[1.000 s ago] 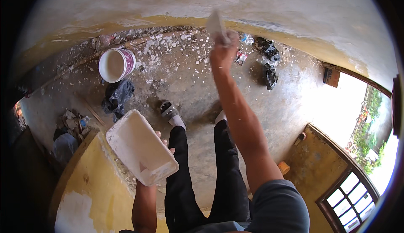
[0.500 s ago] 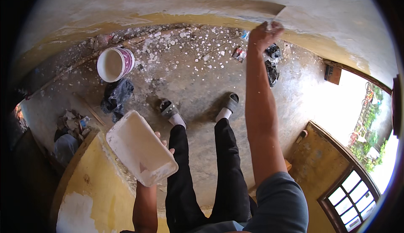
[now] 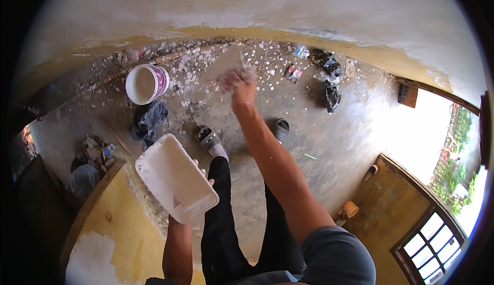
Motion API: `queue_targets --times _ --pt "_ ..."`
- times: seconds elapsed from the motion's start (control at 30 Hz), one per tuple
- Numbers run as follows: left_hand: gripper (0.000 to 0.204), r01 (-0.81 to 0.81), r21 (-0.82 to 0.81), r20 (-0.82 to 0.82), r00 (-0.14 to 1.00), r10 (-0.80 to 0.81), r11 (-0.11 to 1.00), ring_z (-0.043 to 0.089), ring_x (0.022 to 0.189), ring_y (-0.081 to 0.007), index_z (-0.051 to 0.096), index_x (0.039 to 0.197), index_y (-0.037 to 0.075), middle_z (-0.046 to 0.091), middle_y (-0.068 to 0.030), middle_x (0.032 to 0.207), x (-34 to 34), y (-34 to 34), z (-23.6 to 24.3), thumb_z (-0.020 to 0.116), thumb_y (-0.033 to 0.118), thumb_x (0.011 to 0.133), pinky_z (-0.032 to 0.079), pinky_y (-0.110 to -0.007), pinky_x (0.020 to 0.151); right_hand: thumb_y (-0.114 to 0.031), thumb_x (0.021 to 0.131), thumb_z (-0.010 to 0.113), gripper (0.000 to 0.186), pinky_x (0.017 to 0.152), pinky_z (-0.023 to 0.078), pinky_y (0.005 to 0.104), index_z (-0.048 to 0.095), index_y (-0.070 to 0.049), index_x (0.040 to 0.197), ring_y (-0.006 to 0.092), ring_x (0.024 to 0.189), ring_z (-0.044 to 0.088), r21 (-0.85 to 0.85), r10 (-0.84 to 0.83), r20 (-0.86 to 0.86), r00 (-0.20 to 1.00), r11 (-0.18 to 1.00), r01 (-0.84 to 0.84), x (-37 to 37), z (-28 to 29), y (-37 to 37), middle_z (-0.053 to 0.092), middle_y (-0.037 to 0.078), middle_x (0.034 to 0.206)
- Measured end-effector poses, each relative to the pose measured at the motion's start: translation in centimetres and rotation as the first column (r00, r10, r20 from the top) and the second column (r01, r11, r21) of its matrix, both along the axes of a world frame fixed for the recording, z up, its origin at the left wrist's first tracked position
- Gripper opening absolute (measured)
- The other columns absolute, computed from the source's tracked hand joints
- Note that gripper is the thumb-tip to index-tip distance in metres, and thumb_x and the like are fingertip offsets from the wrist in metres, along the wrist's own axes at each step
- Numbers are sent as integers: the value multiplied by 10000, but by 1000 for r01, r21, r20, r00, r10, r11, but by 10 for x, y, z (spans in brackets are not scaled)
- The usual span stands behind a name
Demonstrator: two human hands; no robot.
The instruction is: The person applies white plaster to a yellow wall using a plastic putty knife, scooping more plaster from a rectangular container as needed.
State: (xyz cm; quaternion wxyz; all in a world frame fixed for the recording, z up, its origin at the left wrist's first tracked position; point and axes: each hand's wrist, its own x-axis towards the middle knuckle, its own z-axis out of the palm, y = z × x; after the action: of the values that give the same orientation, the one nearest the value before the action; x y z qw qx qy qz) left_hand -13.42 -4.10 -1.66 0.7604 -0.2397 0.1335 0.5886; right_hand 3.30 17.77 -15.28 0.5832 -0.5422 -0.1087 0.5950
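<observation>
My left hand [image 3: 203, 172] grips a white rectangular plastic tub [image 3: 200, 207] from beneath, with its fingertips curled up along the right side. Pale putty coats the inside of the tub. Out in front, my right hand [image 3: 242, 85] is closed around a putty knife, its handle hidden in the fist. The broad, flat blade of the putty knife [image 3: 226, 62] is smeared with pale putty and blurred by motion. It points away from me, over the speckled floor and short of the wall.
Ahead rises a wall [image 3: 309, 7] with pale coating above a yellow strip. A white bucket [image 3: 141, 85] stands at the far left beside a black plastic bag [image 3: 148, 120]. Splatters and litter dot the floor. To the left is a low yellow wall [image 3: 123, 213]; a bright doorway [image 3: 411, 130] lies right.
My right hand has come down from the wall and swung left with the putty knife. My left hand and the tub stay almost where they were.
</observation>
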Motion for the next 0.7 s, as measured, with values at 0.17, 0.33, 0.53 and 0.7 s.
queue_targets --times 0.17,0.33,0.53,0.7 --pt "683 1 -39 55 998 1 999 236 1381 -397 266 1464 132 256 -133 1512 19 0 10 440 512 924 62 -615 1125 -99 873 521 144 384 409 284 554 -53 741 184 505 579 -41 -443 88 892 893 448 197 -51 30 615 121 674" --pt "698 -6 42 101 995 2 999 251 1370 -412 237 1469 116 258 -166 1503 57 4 -7 446 501 926 68 -636 1111 -156 922 524 165 567 531 317 581 -39 1024 201 658 618 -280 108 560 822 958 65 332 -102 96 631 94 828" --pt "659 -65 15 -38 997 66 998 334 1313 -381 317 1435 108 317 -156 1459 97 -16 4 443 503 923 157 -634 1101 41 824 517 269 521 494 321 457 -14 1080 219 662 604 -85 -337 204 919 929 359 237 -42 129 609 139 822" --pt "672 -74 59 1 997 74 996 324 1319 -381 310 1440 118 306 -157 1464 108 -8 22 458 510 914 155 -631 1104 61 801 562 232 523 464 298 421 2 975 174 660 564 35 -250 513 821 962 271 158 -2 124 544 124 793"
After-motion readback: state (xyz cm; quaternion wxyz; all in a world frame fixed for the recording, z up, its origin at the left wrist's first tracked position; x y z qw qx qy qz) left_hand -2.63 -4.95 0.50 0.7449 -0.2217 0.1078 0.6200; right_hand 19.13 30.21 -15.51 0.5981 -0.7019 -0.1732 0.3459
